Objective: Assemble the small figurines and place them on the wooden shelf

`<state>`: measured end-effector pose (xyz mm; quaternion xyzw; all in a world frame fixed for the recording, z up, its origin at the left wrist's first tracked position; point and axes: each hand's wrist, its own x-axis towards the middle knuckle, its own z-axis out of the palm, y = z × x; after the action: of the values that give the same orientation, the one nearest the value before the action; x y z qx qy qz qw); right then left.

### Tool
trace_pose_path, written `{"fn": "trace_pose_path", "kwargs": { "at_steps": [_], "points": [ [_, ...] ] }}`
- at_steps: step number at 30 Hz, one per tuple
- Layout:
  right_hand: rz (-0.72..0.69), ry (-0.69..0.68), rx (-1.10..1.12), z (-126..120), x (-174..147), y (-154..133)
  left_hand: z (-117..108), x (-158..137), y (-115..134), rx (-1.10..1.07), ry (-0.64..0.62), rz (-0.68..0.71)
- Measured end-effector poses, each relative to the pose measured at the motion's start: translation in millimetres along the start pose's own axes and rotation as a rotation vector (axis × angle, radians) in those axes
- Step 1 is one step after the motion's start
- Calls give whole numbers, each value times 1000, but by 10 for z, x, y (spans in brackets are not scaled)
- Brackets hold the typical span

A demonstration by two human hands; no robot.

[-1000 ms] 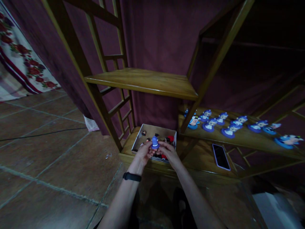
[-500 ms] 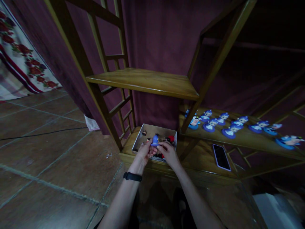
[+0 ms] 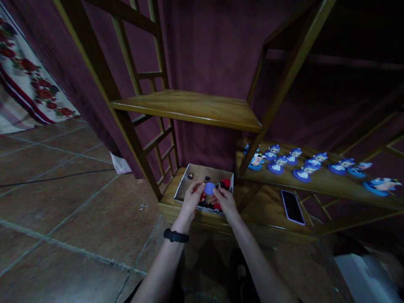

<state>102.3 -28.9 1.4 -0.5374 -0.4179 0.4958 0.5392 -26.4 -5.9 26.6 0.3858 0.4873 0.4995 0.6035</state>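
Between my two hands is a blue-purple figurine (image 3: 209,188), tipped so that its round base faces me; its upper part is hidden. My left hand (image 3: 193,197) pinches the base at its left edge, with a black band on that wrist. At the right edge, the fingers of my right hand (image 3: 224,199) are closed on it. Directly beneath is a shallow cardboard box (image 3: 181,189) on the low shelf, holding several small red and black figures (image 3: 226,183).
Several blue and white figurines (image 3: 277,165) on round bases stand on the right shelf (image 3: 331,185). A phone (image 3: 293,207) lies on the lower board. An upper shelf (image 3: 189,107) juts out above the box. A white box (image 3: 362,277) sits at lower right; a cable (image 3: 63,178) crosses the floor.
The figurine has been tilted from upright until its round base faces me. My left hand has shifted from under it to its left edge, and the right hand stays on the right side.
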Motion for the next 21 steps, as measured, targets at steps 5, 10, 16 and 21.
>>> {"fn": "trace_pose_path", "kwargs": {
  "at_steps": [5,10,16,21],
  "points": [
    [44,-9,37,25,-45,-48,10,16,-7,-39,-103,-32],
    [-8,62,-71,-14,-34,-50,-37,52,-23,-232,-49,-273],
    [-113,27,-32,-25,-50,-65,-54,71,-24,-478,-75,-461],
    [-42,-82,25,39,-53,-51,13,23,-63,-450,-90,-404]
  ]
}}
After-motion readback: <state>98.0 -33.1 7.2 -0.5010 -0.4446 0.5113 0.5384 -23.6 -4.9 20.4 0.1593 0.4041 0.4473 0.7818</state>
